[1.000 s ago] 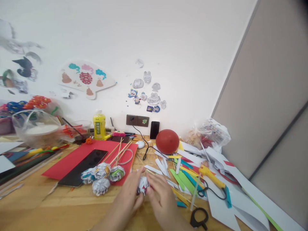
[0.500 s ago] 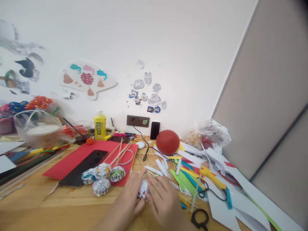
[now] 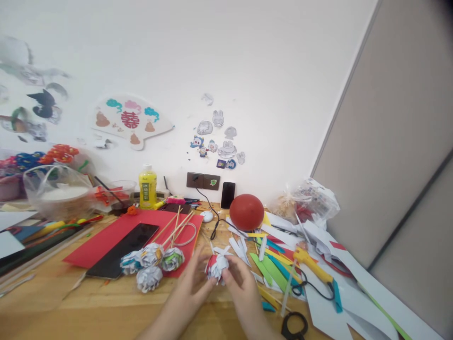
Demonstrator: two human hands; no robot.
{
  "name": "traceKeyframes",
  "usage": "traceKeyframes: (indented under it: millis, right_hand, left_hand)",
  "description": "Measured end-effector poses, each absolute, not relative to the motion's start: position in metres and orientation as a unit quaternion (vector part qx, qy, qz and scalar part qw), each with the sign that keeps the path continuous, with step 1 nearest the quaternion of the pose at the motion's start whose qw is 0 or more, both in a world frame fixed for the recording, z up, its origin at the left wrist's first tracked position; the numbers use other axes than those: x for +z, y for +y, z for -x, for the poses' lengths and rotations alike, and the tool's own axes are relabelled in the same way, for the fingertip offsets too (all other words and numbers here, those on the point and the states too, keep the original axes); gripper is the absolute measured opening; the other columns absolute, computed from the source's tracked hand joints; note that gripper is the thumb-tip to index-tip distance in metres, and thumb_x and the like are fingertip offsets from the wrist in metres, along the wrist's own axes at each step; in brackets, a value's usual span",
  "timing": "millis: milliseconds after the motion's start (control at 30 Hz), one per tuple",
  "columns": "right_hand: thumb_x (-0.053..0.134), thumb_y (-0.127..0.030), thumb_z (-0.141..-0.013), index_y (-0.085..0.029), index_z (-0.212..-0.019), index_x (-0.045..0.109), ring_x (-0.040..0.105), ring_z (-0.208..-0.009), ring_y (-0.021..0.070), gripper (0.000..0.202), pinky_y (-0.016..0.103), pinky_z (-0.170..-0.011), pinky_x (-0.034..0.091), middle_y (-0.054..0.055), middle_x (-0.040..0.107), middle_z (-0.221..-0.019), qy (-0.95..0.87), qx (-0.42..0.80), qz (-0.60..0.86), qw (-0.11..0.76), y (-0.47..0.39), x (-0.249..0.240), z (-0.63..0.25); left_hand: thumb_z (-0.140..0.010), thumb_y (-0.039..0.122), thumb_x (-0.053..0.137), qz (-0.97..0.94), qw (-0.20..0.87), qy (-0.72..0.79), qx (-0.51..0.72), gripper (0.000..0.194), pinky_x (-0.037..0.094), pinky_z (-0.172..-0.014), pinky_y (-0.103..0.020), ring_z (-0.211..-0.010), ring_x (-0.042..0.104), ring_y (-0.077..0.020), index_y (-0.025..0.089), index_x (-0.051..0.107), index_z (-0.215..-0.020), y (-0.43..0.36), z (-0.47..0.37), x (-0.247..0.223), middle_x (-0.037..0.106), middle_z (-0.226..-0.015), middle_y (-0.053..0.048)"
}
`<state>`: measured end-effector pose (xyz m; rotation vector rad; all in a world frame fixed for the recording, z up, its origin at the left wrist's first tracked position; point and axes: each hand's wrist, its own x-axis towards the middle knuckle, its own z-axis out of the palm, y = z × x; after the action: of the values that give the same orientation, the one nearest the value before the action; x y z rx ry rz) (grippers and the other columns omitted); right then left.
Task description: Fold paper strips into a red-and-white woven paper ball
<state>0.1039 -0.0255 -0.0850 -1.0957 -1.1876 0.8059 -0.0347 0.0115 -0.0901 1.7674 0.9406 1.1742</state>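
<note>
Near the table's front edge, a crumpled white and red paper flower [image 3: 217, 267] is held between both hands. My left hand [image 3: 195, 276] curls round its left side, with the thumb at its lower edge. On the other side my right hand [image 3: 239, 278] grips it with thumb and fingers. Several similar paper flowers on thin sticks, one of them a green and white flower [image 3: 173, 258], lie to the left, partly on a red sheet [image 3: 102, 231]. Beside them is a black flat device [image 3: 123, 250].
A red balloon [image 3: 247, 212] sits behind the hands. Coloured paper strips [image 3: 272, 271], a yellow glue gun [image 3: 311, 262] with its cord, and black scissor handles [image 3: 294, 325] are at the right. A yellow bottle [image 3: 147, 186] and phone [image 3: 228, 195] stand by the wall.
Both hands have drawn back from flat, covering positions and now curl round the flower's sides. The flower is raised slightly and shows more of its white and red paper.
</note>
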Motion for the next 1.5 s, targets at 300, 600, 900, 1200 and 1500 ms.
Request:
traceKeyframes:
  millis: [300, 600, 900, 1200, 1500]
  right_hand:
    - [0.064, -0.041, -0.072, -0.016, -0.093, 0.063, 0.064, -0.085, 0.0231, 0.033, 0.033, -0.073, 0.053, 0.009, 0.067, -0.093, -0.525, 0.328, 0.483, 0.619, -0.02, -0.076, -0.118]
    - [0.066, -0.037, -0.066, -0.014, -0.069, 0.063, 0.063, -0.065, 0.0202, 0.023, 0.031, -0.062, 0.051, 0.006, 0.067, -0.067, -0.51, 0.339, 0.513, 0.602, -0.013, -0.075, -0.121]
    - [0.059, -0.02, -0.068, -0.014, -0.067, 0.063, 0.058, -0.06, 0.0154, 0.007, 0.023, -0.055, 0.045, 0.0, 0.062, -0.06, -0.586, 0.293, 0.548, 0.52, -0.016, -0.063, -0.13]
    - [0.056, -0.013, -0.07, -0.017, -0.068, 0.063, 0.06, -0.067, 0.0157, 0.008, 0.022, -0.059, 0.046, 0.0, 0.064, -0.069, -0.652, 0.23, 0.546, 0.473, -0.023, -0.055, -0.131]
    - [0.055, -0.013, -0.076, -0.019, -0.08, 0.067, 0.062, -0.072, 0.0166, 0.014, 0.023, -0.062, 0.049, 0.003, 0.068, -0.077, -0.701, 0.113, 0.51, 0.485, -0.025, -0.064, -0.128]
  left_hand:
    - [-0.075, 0.031, 0.056, -0.66, 0.454, 0.372, 0.469, 0.048, 0.039, -0.101, -0.036, -0.12, 0.048, -0.0241, 0.022, 0.053, -0.122, 0.008, 0.033, -0.09, 0.058, -0.127, -0.005]
    - [-0.08, 0.016, 0.045, -0.772, 0.264, 0.365, 0.449, 0.048, 0.039, -0.1, -0.04, -0.121, 0.048, -0.0221, 0.021, 0.046, -0.128, 0.006, 0.036, -0.096, 0.052, -0.132, -0.008]
    - [-0.078, 0.013, 0.045, -0.809, 0.2, 0.348, 0.429, 0.049, 0.043, -0.097, -0.036, -0.118, 0.051, -0.022, 0.019, 0.046, -0.127, 0.007, 0.037, -0.102, 0.055, -0.128, -0.01]
    - [-0.075, 0.005, 0.043, -0.841, 0.129, 0.318, 0.42, 0.06, 0.047, -0.092, -0.036, -0.112, 0.054, -0.023, 0.024, 0.039, -0.131, 0.005, 0.038, -0.098, 0.059, -0.122, -0.01]
    - [-0.075, 0.005, 0.043, -0.828, 0.129, 0.32, 0.442, 0.061, 0.049, -0.089, -0.034, -0.108, 0.056, -0.0223, 0.026, 0.036, -0.133, 0.004, 0.037, -0.093, 0.06, -0.12, -0.008]
